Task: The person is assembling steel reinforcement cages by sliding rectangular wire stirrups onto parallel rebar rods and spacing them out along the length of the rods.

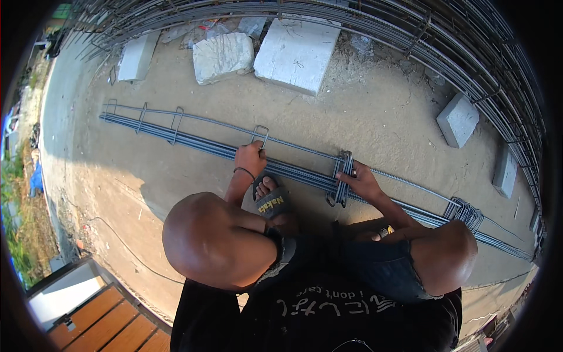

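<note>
Wearing black shirt (316, 328) with pale lettering (331, 307) and dark denim shorts (381, 268) with frayed hems (287, 249). Dark wristband (244, 172) is circling on the left; dark sandal (274, 196) is showing yellow lettering (273, 203).

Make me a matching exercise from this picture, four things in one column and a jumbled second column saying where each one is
Column one:
1. Left hand
2. Right hand
3. Sandal
4. Orange-brown slatted panel

Column two:
A. In the picture's lower left
B. At a bunch of wire loops packed together
C. At a single wire loop
D. On a foot

Right pairs: 1-C, 2-B, 3-D, 4-A
</note>
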Available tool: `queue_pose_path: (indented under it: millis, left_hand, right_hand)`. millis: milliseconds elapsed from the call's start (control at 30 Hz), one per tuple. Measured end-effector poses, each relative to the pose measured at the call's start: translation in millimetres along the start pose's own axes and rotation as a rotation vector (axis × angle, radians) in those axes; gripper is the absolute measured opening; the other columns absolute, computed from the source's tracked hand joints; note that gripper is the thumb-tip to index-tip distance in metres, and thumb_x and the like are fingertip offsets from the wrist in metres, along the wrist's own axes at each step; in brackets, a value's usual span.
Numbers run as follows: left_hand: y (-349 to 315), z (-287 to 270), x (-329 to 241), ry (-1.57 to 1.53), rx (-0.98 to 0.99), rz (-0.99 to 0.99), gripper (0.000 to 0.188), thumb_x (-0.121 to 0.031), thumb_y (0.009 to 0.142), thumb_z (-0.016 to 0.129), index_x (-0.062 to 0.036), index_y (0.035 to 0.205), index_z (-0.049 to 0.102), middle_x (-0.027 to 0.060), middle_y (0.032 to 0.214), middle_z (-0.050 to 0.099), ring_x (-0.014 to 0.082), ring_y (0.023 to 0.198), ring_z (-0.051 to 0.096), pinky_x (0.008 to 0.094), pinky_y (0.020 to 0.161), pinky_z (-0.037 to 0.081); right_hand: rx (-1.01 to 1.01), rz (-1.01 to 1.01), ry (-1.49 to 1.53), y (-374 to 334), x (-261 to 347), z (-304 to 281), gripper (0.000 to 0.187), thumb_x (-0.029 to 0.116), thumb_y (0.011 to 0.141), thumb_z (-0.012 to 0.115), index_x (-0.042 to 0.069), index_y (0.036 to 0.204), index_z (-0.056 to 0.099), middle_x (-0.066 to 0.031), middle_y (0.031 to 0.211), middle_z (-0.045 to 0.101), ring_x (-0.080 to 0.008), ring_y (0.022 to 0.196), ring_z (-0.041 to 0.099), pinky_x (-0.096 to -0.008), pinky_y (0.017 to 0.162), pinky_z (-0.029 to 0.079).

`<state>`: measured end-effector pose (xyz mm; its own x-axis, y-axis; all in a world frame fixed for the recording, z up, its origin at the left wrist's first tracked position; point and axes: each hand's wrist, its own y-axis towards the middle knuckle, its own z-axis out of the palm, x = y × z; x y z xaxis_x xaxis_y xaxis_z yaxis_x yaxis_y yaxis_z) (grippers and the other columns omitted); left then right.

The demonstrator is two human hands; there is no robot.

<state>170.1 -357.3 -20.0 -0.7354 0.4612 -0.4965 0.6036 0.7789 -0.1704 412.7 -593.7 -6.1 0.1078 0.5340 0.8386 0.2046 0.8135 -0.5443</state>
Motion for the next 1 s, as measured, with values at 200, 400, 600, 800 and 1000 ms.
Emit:
queue_pose_path:
  millis: [200, 400, 600, 800, 1000]
  left_hand:
    - [-6, -3, -18, 0.092, 0.001, -0.017, 0.014, -0.010, 0.075, 0.062, -0.0047, 0.087, 0.065, 0.0215, 0.074, 0.062, 0.0402, 0.074, 0.061, 0.0465, 0.065, 0.048]
    - [-16, 3, -27, -0.123, -0.121, -0.045, 0.015, -0.009, 0.074, 0.063, -0.0050, 0.088, 0.065, 0.0198, 0.076, 0.062, 0.0387, 0.073, 0.061, 0.0445, 0.064, 0.049]
    - [-19, 24, -31, 0.000, -0.246, -0.087, 0.012, -0.009, 0.075, 0.062, -0.0054, 0.085, 0.065, 0.0180, 0.079, 0.062, 0.0386, 0.073, 0.060, 0.0459, 0.066, 0.048]
    - [-15, 24, -17, 0.090, -0.224, -0.030, 0.012, -0.009, 0.073, 0.064, -0.0075, 0.084, 0.067, 0.0161, 0.077, 0.063, 0.0374, 0.072, 0.060, 0.0431, 0.066, 0.049]
    - [-19, 29, -14, -0.007, -0.259, -0.003, 0.015, -0.008, 0.072, 0.065, -0.0059, 0.087, 0.067, 0.0163, 0.080, 0.063, 0.0359, 0.073, 0.061, 0.0426, 0.067, 0.049]
  right_hand:
    - [-0.086, 0.158, 0.013, -12, 3, -11, 0.028, 0.017, 0.084, 0.065, -0.002, 0.103, 0.056, -0.0073, 0.076, 0.066, -0.0117, 0.071, 0.062, -0.0283, 0.065, 0.049]
    - [-0.130, 0.033, -0.024, -13, -9, -17, 0.024, 0.014, 0.082, 0.066, -0.002, 0.098, 0.058, -0.0066, 0.077, 0.066, -0.0114, 0.069, 0.061, -0.0273, 0.065, 0.049]
    - [-0.098, -0.030, 0.073, -12, -17, -13, 0.019, 0.012, 0.083, 0.064, -0.001, 0.096, 0.058, -0.0052, 0.075, 0.065, -0.0102, 0.069, 0.060, -0.0269, 0.066, 0.049]
    - [-0.128, -0.013, 0.082, -15, -23, -14, 0.016, 0.012, 0.083, 0.063, -0.001, 0.092, 0.059, -0.0045, 0.075, 0.065, -0.0105, 0.070, 0.060, -0.0271, 0.068, 0.048]
    - [-0.147, -0.037, 0.141, -15, -25, -9, 0.013, 0.011, 0.084, 0.062, 0.000, 0.090, 0.059, -0.0052, 0.074, 0.065, -0.0119, 0.070, 0.060, -0.0276, 0.068, 0.048]
